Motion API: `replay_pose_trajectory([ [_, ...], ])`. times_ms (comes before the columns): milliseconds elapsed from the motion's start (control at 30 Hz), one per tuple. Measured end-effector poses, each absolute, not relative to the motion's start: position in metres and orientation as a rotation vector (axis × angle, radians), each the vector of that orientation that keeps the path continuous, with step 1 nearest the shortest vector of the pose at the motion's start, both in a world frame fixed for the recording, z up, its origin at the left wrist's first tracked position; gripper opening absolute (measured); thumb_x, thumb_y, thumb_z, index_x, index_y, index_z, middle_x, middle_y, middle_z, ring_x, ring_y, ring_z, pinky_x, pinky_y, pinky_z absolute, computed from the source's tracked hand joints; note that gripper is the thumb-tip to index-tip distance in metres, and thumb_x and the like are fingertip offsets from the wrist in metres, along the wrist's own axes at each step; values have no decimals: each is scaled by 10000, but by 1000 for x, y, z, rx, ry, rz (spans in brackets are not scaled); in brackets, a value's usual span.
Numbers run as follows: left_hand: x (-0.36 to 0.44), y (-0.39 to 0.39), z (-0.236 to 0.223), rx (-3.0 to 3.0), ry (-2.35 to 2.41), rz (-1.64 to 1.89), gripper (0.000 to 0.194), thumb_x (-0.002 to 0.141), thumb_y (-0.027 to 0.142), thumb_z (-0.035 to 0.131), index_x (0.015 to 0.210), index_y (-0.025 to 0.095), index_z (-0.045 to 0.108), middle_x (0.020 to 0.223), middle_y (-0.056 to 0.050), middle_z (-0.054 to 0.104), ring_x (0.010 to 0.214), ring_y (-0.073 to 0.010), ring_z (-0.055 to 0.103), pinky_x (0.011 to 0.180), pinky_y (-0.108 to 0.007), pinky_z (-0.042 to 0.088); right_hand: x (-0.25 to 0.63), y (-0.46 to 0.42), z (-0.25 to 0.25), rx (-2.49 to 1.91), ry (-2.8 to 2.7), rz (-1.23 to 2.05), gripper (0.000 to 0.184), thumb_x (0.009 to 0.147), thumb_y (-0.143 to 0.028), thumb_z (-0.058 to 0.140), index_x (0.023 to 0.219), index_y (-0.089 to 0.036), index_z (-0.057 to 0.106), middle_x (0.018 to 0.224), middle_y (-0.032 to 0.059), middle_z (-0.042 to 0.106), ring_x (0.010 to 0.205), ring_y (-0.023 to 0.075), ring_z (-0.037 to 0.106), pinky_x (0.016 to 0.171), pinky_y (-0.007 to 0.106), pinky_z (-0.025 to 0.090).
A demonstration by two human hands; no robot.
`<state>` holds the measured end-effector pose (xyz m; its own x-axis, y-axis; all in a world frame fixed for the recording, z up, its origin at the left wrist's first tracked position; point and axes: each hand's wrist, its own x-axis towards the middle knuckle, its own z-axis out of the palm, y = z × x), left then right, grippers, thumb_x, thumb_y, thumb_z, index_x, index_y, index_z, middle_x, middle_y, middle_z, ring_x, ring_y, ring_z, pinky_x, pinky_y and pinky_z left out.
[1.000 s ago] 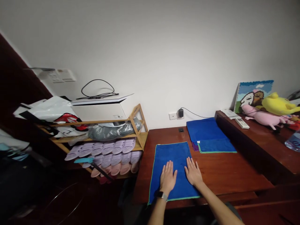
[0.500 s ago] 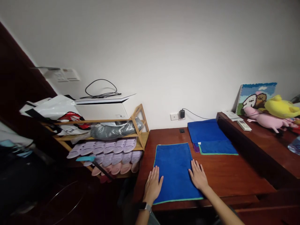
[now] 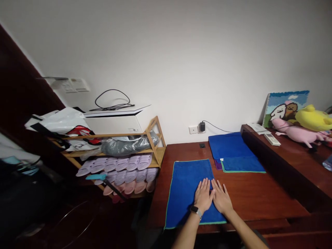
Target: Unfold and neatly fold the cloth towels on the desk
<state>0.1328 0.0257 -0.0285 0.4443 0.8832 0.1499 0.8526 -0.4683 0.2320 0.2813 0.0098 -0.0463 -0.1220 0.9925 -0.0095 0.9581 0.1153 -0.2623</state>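
Your left hand (image 3: 203, 196) and right hand (image 3: 221, 199) rest palm-down side by side, fingers (image 3: 206, 184) spread and unclamped, on a flat, rectangular blue microfiber towel (image 3: 185, 193) with green edging, lying on the reddish-brown wooden table (image 3: 256, 193).

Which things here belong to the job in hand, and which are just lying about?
In use: left hand, right hand, green-edged blue microfibre towel.
Lying about: folded blue towels, white remote control, pink plush pig, lilac slippers.
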Motion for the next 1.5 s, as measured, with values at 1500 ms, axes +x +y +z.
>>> replay_pose_trajectory([
  [1500,-11,91,-36,2293,2080,260,688,1088,523,240,1677,170,280,1723,-105,304,1608,-260,258,1317,-487,239,266,95,-46,-2078,-2212,298,685,1075,-441,136,1697,-155,169,1763,22,161,1638,211,130,1324,435,89],
])
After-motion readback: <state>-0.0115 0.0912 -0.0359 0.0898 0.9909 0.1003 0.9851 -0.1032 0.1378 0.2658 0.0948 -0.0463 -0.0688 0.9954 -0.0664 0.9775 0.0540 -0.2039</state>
